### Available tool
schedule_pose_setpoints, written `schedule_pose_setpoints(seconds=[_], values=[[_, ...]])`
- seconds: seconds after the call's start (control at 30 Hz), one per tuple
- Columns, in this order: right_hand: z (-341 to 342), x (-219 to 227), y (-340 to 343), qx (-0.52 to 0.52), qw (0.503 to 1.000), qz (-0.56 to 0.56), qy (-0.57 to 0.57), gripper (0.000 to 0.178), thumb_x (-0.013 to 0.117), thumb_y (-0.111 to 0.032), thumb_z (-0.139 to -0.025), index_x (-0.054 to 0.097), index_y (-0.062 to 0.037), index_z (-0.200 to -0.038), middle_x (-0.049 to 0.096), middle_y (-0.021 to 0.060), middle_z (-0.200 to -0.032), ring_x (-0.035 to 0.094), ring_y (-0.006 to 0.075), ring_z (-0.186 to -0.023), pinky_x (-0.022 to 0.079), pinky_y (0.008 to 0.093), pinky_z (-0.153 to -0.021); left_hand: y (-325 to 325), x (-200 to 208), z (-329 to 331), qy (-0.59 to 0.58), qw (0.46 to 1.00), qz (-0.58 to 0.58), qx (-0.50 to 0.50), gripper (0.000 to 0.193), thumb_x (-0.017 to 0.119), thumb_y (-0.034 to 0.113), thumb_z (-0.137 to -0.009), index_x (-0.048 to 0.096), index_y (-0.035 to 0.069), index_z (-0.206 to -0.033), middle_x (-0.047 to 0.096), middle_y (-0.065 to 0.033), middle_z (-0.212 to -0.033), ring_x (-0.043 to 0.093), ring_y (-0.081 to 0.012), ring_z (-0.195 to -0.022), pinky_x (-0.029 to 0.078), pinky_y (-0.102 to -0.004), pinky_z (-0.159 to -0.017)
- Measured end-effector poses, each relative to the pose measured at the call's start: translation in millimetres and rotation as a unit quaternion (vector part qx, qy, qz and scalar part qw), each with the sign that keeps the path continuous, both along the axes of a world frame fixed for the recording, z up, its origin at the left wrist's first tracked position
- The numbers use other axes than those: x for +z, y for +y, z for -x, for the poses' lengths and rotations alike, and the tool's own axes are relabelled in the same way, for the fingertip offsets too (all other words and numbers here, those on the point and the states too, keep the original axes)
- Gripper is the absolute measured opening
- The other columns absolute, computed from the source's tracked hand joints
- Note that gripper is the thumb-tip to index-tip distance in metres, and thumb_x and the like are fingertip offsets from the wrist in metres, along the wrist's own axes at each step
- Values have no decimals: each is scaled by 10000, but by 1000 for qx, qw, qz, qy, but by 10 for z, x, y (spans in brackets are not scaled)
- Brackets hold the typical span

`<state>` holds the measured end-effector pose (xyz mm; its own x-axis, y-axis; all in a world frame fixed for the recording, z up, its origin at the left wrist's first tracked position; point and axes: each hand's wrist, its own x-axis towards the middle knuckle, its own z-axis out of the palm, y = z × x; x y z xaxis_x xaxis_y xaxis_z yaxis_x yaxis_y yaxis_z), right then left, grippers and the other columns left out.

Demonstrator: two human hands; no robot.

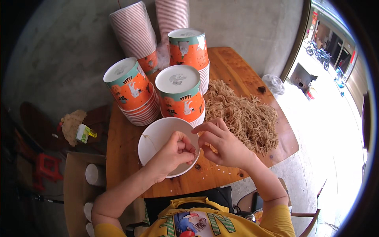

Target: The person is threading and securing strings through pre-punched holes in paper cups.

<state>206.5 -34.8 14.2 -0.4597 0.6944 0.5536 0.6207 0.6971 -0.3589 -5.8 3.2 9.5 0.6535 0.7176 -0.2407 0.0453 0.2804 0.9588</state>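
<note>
A white paper bucket (159, 133) stands mouth up on the table in front of me, with a thin brown cord (147, 136) hanging over its left rim. My left hand (178, 152) reaches over the bucket; its thumb and fingers are pinched together at the right inner wall. What that pinch holds is too small to make out. Just outside the right rim is my right hand (221, 144), its fingers bent and apart, the forefinger at the rim. To the right lies a heap of brown cords (248, 118).
Upside-down stacks of orange and teal paper buckets (179, 94) stand behind the bucket. Taller wrapped stacks (133, 29) lean at the wall. A cardboard box (77, 168) holding white paper buckets sits left of the wooden table (124, 170). A red stool (48, 170) stands far left.
</note>
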Motion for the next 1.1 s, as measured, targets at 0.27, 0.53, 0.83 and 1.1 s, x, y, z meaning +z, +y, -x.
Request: schedule_pose_setpoints(seconds=[0.27, 0.53, 0.83, 1.1], values=[[31, -86, 36, 40, 997, 33, 50, 197, 707, -78, -777, 620, -99, -952, 600, 23, -1103, 527, 286, -1012, 479, 370, -894, -15, 17, 85, -41, 998, 54, 18, 308, 611, -58, -849, 400, 37, -1052, 588, -118, -980, 595, -168, -893, 497, -287, -779], [140, -135, -11, 45, 985, 131, 104, 152, 654, 0, -798, 581, -72, -911, 624, 34, -986, 581, 196, -893, 491, 310, -751, -39, -12, 83, -35, 996, 76, 28, 318, 632, -15, -849, 413, 17, -1076, 613, -129, -975, 607, -163, -855, 497, -278, -772], [68, -163, -19, 81, 967, 161, 179, 159, 628, 20, -829, 578, -33, -970, 585, 68, -987, 608, 175, -811, 506, 274, -629, 4, -10, 92, -43, 997, 70, 1, 302, 628, -20, -846, 426, 18, -1067, 614, -124, -959, 612, -162, -853, 503, -277, -767], [98, -175, -87, 46, 952, 241, 183, 187, 631, 23, -837, 580, -28, -1009, 594, 62, -985, 606, 185, -835, 522, 283, -665, -35, -23, 96, -42, 997, 68, -25, 281, 636, 1, -858, 433, 31, -1051, 623, -111, -944, 609, -147, -842, 498, -266, -763]])
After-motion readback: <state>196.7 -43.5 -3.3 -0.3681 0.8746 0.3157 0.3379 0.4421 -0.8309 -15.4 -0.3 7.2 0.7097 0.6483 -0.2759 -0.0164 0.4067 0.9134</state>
